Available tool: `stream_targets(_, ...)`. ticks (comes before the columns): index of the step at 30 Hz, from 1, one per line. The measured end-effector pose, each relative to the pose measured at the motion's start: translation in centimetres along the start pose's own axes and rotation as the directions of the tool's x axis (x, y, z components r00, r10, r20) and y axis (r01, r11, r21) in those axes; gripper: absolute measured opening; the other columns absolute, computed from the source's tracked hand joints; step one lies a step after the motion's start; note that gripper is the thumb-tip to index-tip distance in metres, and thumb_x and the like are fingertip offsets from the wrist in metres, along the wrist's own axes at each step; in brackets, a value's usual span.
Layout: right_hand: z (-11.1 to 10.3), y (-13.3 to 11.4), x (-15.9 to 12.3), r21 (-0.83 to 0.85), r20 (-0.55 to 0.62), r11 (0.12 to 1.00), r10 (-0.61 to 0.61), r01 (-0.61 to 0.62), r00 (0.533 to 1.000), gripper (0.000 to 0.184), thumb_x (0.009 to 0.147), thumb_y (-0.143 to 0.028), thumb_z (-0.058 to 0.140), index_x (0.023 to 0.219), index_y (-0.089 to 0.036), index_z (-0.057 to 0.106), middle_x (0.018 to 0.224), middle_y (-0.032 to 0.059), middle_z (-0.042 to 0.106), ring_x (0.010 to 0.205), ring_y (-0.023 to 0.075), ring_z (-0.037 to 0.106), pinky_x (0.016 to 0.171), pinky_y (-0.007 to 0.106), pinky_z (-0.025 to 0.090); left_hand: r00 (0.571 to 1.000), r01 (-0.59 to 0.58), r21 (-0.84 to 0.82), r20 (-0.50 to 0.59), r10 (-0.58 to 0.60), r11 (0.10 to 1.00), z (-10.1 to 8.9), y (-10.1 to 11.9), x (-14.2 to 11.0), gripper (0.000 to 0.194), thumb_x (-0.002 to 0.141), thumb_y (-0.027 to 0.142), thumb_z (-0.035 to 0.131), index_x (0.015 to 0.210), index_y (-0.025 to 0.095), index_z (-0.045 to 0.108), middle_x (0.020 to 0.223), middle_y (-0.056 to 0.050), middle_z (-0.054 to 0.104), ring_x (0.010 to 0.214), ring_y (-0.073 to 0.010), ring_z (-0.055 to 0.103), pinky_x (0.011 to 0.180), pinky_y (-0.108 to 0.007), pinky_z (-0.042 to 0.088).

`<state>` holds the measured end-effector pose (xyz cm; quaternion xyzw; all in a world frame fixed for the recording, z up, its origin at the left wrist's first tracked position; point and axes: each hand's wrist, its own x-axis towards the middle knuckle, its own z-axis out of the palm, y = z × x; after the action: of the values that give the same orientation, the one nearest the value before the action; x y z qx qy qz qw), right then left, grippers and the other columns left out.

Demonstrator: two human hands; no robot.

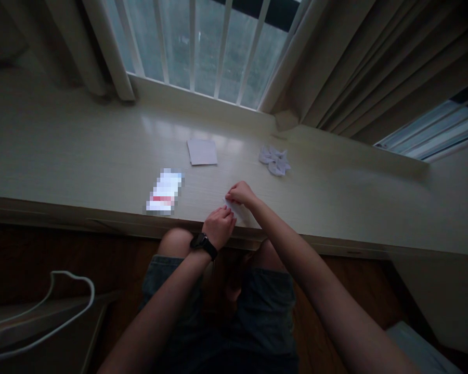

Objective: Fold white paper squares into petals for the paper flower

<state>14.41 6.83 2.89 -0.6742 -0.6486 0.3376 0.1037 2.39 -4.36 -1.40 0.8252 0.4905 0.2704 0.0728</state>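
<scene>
A small piece of white paper point(238, 210) lies at the front edge of the pale ledge, partly covered by my fingers. My right hand point(242, 194) pinches its far corner with curled fingers. On its near left side my left hand point(219, 227) presses with bent fingers, a black watch on that wrist. Beyond the hands, to the right, several folded white paper pieces point(275, 160) lie in a petal-like cluster. A stack of square white paper point(202, 152) rests farther back, left of the cluster. The exact folds in the held paper are too small to make out.
A phone-shaped bright screen point(166, 191), blurred out, lies on the ledge point(81, 161) to the left. Behind the ledge are a barred window point(195, 49) and long curtains point(335, 67). A white curved cable or tube point(91, 291) is at the lower left.
</scene>
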Motion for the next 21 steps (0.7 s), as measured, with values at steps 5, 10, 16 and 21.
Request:
stream_targets(5, 0.3, 0.0, 0.4, -0.039, -0.014, 0.999, -0.014, 0.013, 1.000, 0.011, 0.065, -0.013, 0.059, 0.059, -0.009, 0.068, 0.047, 0.0031, 0.057, 0.041, 0.0083, 0.048, 0.045, 0.019, 0.034, 1.000, -0.013, -0.018, -0.014, 0.013, 1.000, 0.0, -0.1, -0.2, 0.027, 0.094, 0.024, 0.044, 0.108, 0.017, 0.066, 0.120, -0.010, 0.065, 0.119, -0.0206, 0.055, 0.108, -0.039, 0.040)
stream_targets(10, 0.2, 1.1, -0.8, -0.075, -0.007, 0.996, -0.043, 0.043, 0.999, 0.015, 0.069, -0.016, 0.059, 0.070, -0.011, 0.073, 0.058, 0.0041, 0.065, 0.047, 0.0085, 0.052, 0.050, 0.019, 0.036, 0.998, -0.042, -0.046, -0.046, 0.040, 0.998, 0.2, -0.1, -0.2, 0.026, 0.092, 0.022, 0.047, 0.107, 0.015, 0.067, 0.118, -0.012, 0.066, 0.116, -0.0227, 0.058, 0.107, -0.041, 0.042)
stream_targets(16, -0.4, 2.4, -3.9, -0.194, 0.016, 0.978, -0.078, 0.080, 0.997, 0.015, 0.066, -0.015, 0.059, 0.067, -0.012, 0.074, 0.051, 0.0033, 0.062, 0.050, 0.0106, 0.052, 0.050, 0.020, 0.032, 0.994, -0.070, -0.050, -0.088, 0.065, 0.996, 0.5, -0.3, -0.2, 0.028, 0.089, 0.019, 0.049, 0.111, 0.014, 0.066, 0.116, -0.012, 0.067, 0.116, -0.0238, 0.058, 0.105, -0.042, 0.043)
stream_targets(21, -0.8, 3.7, -6.2, -0.199, 0.066, 0.979, -0.038, 0.051, 0.997, 0.015, 0.064, -0.013, 0.059, 0.065, -0.011, 0.074, 0.047, 0.0023, 0.059, 0.049, 0.0111, 0.052, 0.049, 0.021, 0.031, 0.994, -0.065, -0.049, -0.092, 0.060, 0.997, 0.8, -0.4, -0.2, 0.029, 0.086, 0.017, 0.050, 0.109, 0.014, 0.067, 0.118, -0.013, 0.066, 0.116, -0.0242, 0.058, 0.106, -0.042, 0.043)
